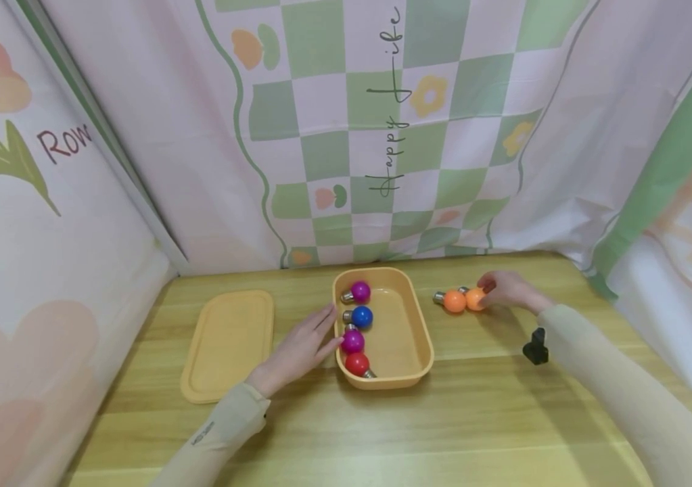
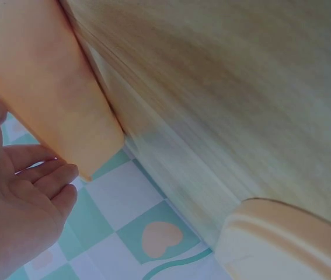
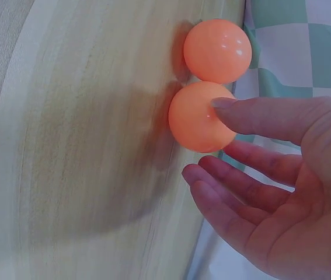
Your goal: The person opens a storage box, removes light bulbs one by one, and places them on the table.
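Observation:
A yellow plastic box (image 1: 403, 331) stands on the table with several coloured bulbs along its left side: a purple bulb (image 1: 360, 291), a blue bulb (image 1: 362, 316), another purple bulb (image 1: 353, 341) and a red bulb (image 1: 357, 364). My left hand (image 1: 300, 348) rests against the box's left rim, fingers extended; the left wrist view shows its fingertips at the box wall (image 2: 54, 87). To the right of the box, two orange bulbs lie side by side. My right hand (image 1: 509, 291) pinches the right orange bulb (image 3: 197, 119) between thumb and index finger. The other orange bulb (image 3: 218, 51) touches it.
A flat yellow lid (image 1: 228, 345) lies left of the box. Patterned curtains (image 1: 358, 135) hang behind and at both sides of the wooden table (image 1: 382, 433). A small black object (image 1: 536, 346) is at the right sleeve.

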A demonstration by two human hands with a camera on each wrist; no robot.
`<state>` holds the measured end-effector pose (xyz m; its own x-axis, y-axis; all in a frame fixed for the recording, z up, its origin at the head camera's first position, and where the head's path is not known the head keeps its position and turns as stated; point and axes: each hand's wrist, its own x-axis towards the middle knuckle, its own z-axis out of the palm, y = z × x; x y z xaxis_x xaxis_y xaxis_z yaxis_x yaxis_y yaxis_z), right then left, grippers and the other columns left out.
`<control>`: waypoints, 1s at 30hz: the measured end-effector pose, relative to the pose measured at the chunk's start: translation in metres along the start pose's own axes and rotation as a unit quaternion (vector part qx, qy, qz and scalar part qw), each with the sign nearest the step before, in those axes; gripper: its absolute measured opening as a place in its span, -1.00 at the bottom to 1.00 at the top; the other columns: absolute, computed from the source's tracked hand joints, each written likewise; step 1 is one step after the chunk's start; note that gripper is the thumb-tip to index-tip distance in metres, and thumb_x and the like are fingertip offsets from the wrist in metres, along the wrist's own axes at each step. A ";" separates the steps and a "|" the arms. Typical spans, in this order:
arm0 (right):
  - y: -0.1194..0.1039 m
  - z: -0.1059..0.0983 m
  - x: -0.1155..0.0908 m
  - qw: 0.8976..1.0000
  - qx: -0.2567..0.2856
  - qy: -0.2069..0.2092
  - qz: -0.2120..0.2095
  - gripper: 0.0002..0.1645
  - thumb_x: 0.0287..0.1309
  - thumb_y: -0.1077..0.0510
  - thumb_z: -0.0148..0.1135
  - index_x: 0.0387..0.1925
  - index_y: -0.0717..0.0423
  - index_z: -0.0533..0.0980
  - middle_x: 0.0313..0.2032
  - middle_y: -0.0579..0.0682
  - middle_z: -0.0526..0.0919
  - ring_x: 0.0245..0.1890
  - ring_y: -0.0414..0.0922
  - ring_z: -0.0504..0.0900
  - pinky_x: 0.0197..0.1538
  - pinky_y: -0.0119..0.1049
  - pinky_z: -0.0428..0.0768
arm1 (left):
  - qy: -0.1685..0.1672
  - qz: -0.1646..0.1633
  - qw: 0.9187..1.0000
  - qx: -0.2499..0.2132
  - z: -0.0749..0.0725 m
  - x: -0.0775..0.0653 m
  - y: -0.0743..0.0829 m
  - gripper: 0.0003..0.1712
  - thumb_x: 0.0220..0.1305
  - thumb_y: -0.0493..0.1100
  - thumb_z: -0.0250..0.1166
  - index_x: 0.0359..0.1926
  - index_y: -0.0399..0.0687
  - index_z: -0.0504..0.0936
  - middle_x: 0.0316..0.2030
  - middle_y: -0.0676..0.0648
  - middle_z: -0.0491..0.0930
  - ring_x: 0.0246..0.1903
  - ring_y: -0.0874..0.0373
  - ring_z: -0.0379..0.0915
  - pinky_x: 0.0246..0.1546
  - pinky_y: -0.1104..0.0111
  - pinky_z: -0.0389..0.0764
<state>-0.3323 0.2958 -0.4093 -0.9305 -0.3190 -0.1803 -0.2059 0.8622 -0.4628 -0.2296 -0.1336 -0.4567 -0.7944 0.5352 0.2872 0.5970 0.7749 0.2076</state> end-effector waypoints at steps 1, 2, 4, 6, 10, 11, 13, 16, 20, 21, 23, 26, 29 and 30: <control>0.000 0.000 0.000 1.000 -0.001 0.001 -0.001 -0.31 0.07 0.10 0.40 0.07 0.56 0.43 0.00 0.49 0.59 -0.01 0.33 0.58 0.11 0.23 0.58 | 0.000 0.000 1.000 0.001 0.000 0.000 0.000 -0.28 0.46 0.07 0.13 0.42 -0.32 0.29 0.43 -0.30 0.29 0.38 -0.16 0.33 0.41 0.08 0.41; -0.001 0.000 -0.001 1.000 0.000 0.001 -0.002 -0.31 0.08 0.09 0.40 0.07 0.56 0.43 0.00 0.49 0.59 -0.01 0.33 0.58 0.11 0.23 0.57 | 0.000 0.000 1.000 0.001 0.000 0.000 0.000 -0.28 0.46 0.07 0.13 0.42 -0.32 0.29 0.43 -0.30 0.29 0.38 -0.16 0.33 0.41 0.08 0.42; -0.003 -0.001 -0.002 1.000 0.000 0.000 -0.004 -0.31 0.10 0.08 0.40 0.07 0.55 0.43 0.00 0.49 0.59 -0.01 0.33 0.58 0.11 0.23 0.58 | 0.000 0.000 1.000 0.003 0.000 0.000 0.000 -0.28 0.46 0.08 0.13 0.42 -0.32 0.29 0.43 -0.30 0.29 0.38 -0.16 0.34 0.40 0.08 0.42; -0.004 0.000 -0.003 1.000 -0.001 0.001 -0.008 -0.32 0.10 0.07 0.40 0.06 0.54 0.45 -0.01 0.48 0.60 -0.02 0.31 0.59 0.10 0.22 0.58 | -0.001 0.000 1.000 0.006 0.000 0.000 0.000 -0.28 0.47 0.08 0.12 0.42 -0.32 0.29 0.43 -0.30 0.30 0.38 -0.15 0.34 0.40 0.08 0.42; -0.004 0.002 -0.002 1.000 -0.007 0.008 -0.013 -0.40 0.10 0.08 0.39 -0.01 0.51 0.50 -0.09 0.43 0.64 -0.10 0.24 0.62 0.05 0.17 0.61 | 0.002 0.001 1.000 0.008 0.000 0.000 0.000 -0.28 0.46 0.09 0.13 0.41 -0.32 0.30 0.42 -0.30 0.30 0.37 -0.15 0.35 0.39 0.08 0.43; -0.004 0.002 -0.002 1.000 -0.010 0.009 -0.014 -0.42 0.10 0.09 0.39 -0.03 0.51 0.51 -0.10 0.41 0.65 -0.11 0.22 0.63 0.03 0.15 0.62 | 0.003 0.001 1.000 0.007 0.000 0.000 0.000 -0.28 0.46 0.09 0.13 0.41 -0.32 0.31 0.42 -0.30 0.30 0.37 -0.15 0.35 0.39 0.08 0.43; -0.004 0.003 -0.001 1.000 -0.012 0.011 -0.015 -0.45 0.11 0.10 0.37 -0.04 0.49 0.52 -0.12 0.39 0.65 -0.12 0.20 0.63 0.01 0.13 0.63 | 0.005 0.003 1.000 0.008 0.000 0.000 0.000 -0.28 0.46 0.09 0.14 0.41 -0.32 0.31 0.42 -0.29 0.31 0.37 -0.14 0.35 0.39 0.08 0.44; -0.004 0.003 -0.001 1.000 -0.013 0.010 -0.015 -0.46 0.11 0.10 0.36 -0.03 0.49 0.52 -0.11 0.39 0.65 -0.12 0.20 0.63 0.01 0.12 0.62 | 0.007 0.004 1.000 0.009 0.000 0.000 0.000 -0.28 0.45 0.08 0.15 0.41 -0.32 0.31 0.42 -0.29 0.31 0.36 -0.15 0.36 0.39 0.09 0.44; -0.005 0.003 -0.002 1.000 -0.011 0.007 -0.012 -0.46 0.12 0.12 0.35 -0.01 0.50 0.51 -0.09 0.41 0.64 -0.10 0.22 0.62 0.02 0.14 0.62 | 0.010 0.006 1.000 0.009 0.000 0.000 0.001 -0.28 0.45 0.08 0.15 0.40 -0.32 0.31 0.42 -0.29 0.31 0.36 -0.15 0.37 0.38 0.08 0.45; -0.005 0.003 -0.002 1.000 -0.009 0.005 -0.011 -0.46 0.13 0.12 0.34 -0.01 0.50 0.50 -0.08 0.42 0.64 -0.09 0.23 0.62 0.03 0.14 0.62 | 0.010 0.006 1.000 0.009 0.000 0.000 0.000 -0.28 0.45 0.07 0.15 0.40 -0.33 0.31 0.42 -0.30 0.31 0.36 -0.15 0.37 0.39 0.08 0.44; -0.006 0.003 -0.002 1.000 -0.007 0.003 -0.009 -0.45 0.13 0.13 0.34 0.00 0.51 0.49 -0.08 0.42 0.63 -0.08 0.24 0.62 0.04 0.15 0.62 | 0.011 0.006 1.000 0.009 0.000 0.000 0.000 -0.29 0.45 0.07 0.15 0.40 -0.33 0.31 0.42 -0.30 0.31 0.35 -0.15 0.37 0.38 0.08 0.45; -0.006 0.002 -0.002 1.000 -0.007 0.002 -0.008 -0.44 0.13 0.13 0.35 0.01 0.52 0.48 -0.07 0.43 0.63 -0.08 0.25 0.61 0.05 0.16 0.61 | 0.009 0.005 1.000 0.009 0.001 0.000 0.000 -0.29 0.46 0.07 0.14 0.40 -0.33 0.31 0.42 -0.30 0.30 0.36 -0.15 0.36 0.39 0.09 0.44; -0.006 0.001 -0.002 1.000 -0.008 0.002 -0.010 -0.42 0.13 0.12 0.35 0.02 0.52 0.48 -0.07 0.43 0.62 -0.07 0.25 0.61 0.05 0.17 0.61 | 0.010 0.005 1.000 0.007 0.001 0.000 -0.001 -0.29 0.46 0.08 0.14 0.41 -0.33 0.30 0.42 -0.30 0.30 0.36 -0.15 0.36 0.39 0.08 0.44; -0.005 0.001 -0.002 1.000 -0.008 0.002 -0.011 -0.42 0.13 0.12 0.36 0.02 0.52 0.47 -0.07 0.44 0.62 -0.07 0.25 0.61 0.05 0.17 0.61 | 0.008 0.004 1.000 0.006 0.002 0.000 -0.002 -0.28 0.46 0.08 0.13 0.41 -0.32 0.29 0.43 -0.29 0.29 0.37 -0.14 0.36 0.39 0.08 0.43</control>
<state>-0.3294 0.2913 -0.4074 -0.9271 -0.3359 -0.1663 -0.2309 0.8612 -0.4528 -0.2305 -0.1343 -0.4587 -0.7876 0.5365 0.3031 0.6022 0.7745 0.1938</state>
